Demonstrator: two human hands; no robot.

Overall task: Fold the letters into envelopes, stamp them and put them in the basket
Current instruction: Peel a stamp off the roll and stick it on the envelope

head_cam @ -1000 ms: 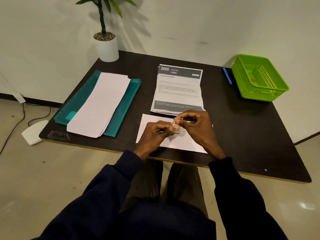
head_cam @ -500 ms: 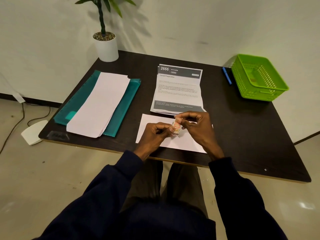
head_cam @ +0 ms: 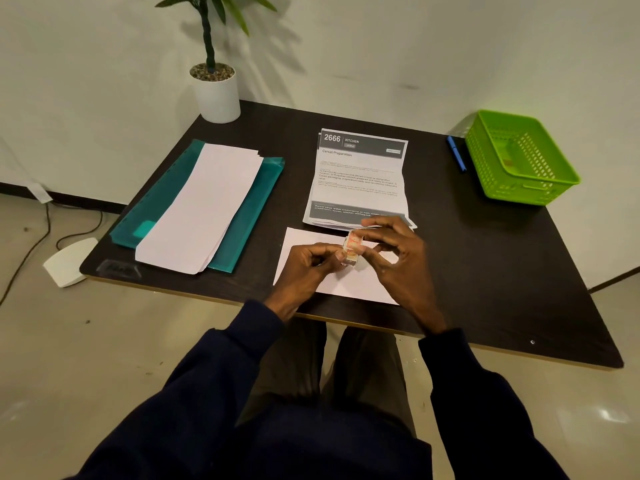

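A white envelope (head_cam: 349, 284) lies at the table's front edge, partly under both hands. Just above it, my left hand (head_cam: 304, 268) and my right hand (head_cam: 398, 254) pinch a small strip of orange-and-white stamps (head_cam: 352, 249) from either side. Behind the envelope lies a stack of printed letters (head_cam: 360, 178) headed "2666 KITCHEN". The green basket (head_cam: 540, 194) stands at the back right corner, with something small and orange inside it.
A stack of white envelopes (head_cam: 204, 209) rests on a teal folder (head_cam: 156, 206) at the left. A blue pen (head_cam: 456, 154) lies beside the basket. A potted plant (head_cam: 216, 91) stands at the back left corner of the dark table (head_cam: 502, 265).
My fingers have shifted on the stamp strip, and more of its orange face shows between my hands. The hands stay over the envelope.
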